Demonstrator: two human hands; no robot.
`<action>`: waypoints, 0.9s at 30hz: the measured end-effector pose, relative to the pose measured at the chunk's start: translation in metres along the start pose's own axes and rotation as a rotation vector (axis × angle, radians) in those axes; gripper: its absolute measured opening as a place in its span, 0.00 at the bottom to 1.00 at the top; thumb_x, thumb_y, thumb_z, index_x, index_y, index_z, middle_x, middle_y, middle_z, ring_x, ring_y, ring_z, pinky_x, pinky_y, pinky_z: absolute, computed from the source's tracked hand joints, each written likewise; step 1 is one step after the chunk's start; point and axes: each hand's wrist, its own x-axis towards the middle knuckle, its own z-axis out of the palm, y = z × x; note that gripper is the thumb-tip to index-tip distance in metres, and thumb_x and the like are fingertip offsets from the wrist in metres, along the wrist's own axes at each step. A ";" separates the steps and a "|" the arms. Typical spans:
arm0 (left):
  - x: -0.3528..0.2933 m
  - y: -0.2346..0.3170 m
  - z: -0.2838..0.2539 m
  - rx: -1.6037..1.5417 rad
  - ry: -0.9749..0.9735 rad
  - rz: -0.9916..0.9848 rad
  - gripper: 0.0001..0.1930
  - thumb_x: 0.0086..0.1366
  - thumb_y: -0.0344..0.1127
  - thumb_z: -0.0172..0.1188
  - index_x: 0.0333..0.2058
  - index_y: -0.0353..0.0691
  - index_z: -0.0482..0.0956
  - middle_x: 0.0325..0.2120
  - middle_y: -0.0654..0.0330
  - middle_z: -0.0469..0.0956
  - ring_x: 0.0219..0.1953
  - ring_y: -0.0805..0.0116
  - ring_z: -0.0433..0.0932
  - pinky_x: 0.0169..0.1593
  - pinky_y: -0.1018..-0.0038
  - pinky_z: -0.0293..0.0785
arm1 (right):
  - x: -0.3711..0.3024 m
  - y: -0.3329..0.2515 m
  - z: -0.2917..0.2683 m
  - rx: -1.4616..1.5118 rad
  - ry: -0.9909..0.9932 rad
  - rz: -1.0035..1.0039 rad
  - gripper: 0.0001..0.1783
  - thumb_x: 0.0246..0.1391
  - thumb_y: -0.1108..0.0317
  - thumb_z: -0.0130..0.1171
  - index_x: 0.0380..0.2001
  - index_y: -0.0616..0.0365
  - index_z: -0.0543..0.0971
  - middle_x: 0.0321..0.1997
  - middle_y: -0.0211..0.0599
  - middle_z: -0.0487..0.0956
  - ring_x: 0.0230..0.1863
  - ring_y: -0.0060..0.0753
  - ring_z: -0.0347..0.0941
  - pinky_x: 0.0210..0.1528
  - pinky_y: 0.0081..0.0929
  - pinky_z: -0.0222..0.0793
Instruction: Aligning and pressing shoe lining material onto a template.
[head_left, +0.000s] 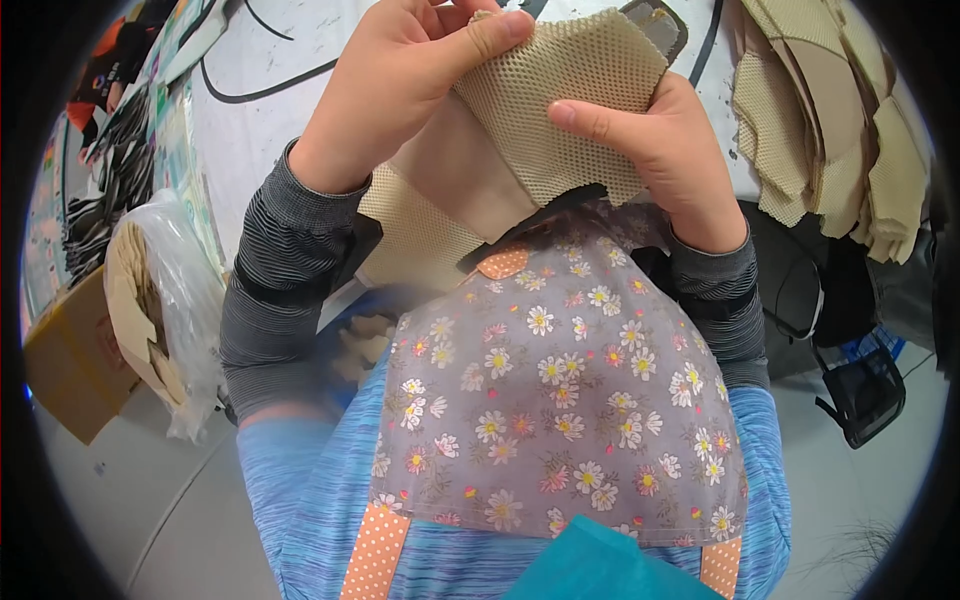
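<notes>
A beige mesh fabric piece (570,75), with a smooth tan panel (465,170) joined along its left side, is stretched between my two hands above the edge of the white table. My left hand (420,70) pinches its upper left edge between thumb and fingers. On the right, my right hand (670,150) grips it with the thumb flat on the mesh and the fingers behind, out of sight. Dark grey trim (665,25) shows past its upper right corner. More beige mesh (415,230) hangs below my left wrist, partly covered by the tan panel.
Stacked beige mesh pieces (825,110) hang over the table's right edge. At left stand a clear plastic bag (190,310) of tan pieces and a cardboard box (80,350). Dark cut pieces (115,180) are piled behind. A person in dark and orange (110,65) is at the far left.
</notes>
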 end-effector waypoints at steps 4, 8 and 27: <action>0.003 0.000 0.003 -0.088 -0.016 -0.038 0.07 0.67 0.32 0.59 0.37 0.38 0.70 0.28 0.66 0.77 0.31 0.81 0.74 0.36 0.84 0.69 | -0.001 0.003 0.002 0.031 0.030 -0.009 0.19 0.50 0.67 0.69 0.43 0.66 0.80 0.39 0.35 0.82 0.39 0.22 0.77 0.41 0.19 0.74; -0.003 0.027 0.030 0.264 0.001 -0.043 0.10 0.69 0.30 0.55 0.47 0.35 0.70 0.29 0.65 0.76 0.31 0.82 0.73 0.35 0.85 0.69 | -0.001 0.007 -0.002 0.007 0.039 -0.048 0.17 0.51 0.67 0.67 0.42 0.67 0.81 0.38 0.35 0.82 0.38 0.21 0.77 0.40 0.19 0.73; -0.005 0.018 0.027 0.487 0.013 0.236 0.26 0.61 0.29 0.63 0.58 0.37 0.68 0.32 0.61 0.81 0.33 0.80 0.78 0.37 0.84 0.72 | -0.006 0.007 -0.004 0.055 -0.110 -0.019 0.19 0.57 0.67 0.62 0.49 0.66 0.76 0.43 0.34 0.81 0.41 0.19 0.75 0.43 0.19 0.72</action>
